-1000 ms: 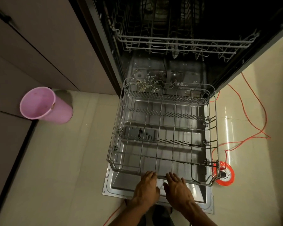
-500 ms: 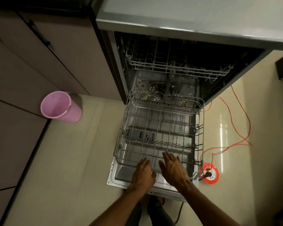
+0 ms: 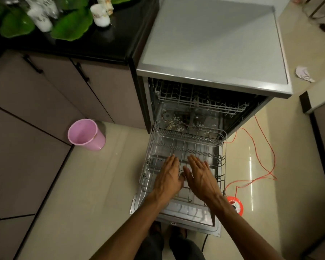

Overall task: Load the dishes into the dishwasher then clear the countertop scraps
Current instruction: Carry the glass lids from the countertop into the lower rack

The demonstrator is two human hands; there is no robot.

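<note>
As view rises, left hand (image 3: 168, 176), right hand (image 3: 200, 176) lifted above lower rack (image 3: 186, 139)

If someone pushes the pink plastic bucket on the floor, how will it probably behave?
The pink plastic bucket looks empty, so it is probably light and would slide easily on the glossy tiled floor. It is tall with a narrower base, so a push near its rim may tip it, and then it could roll.
</note>
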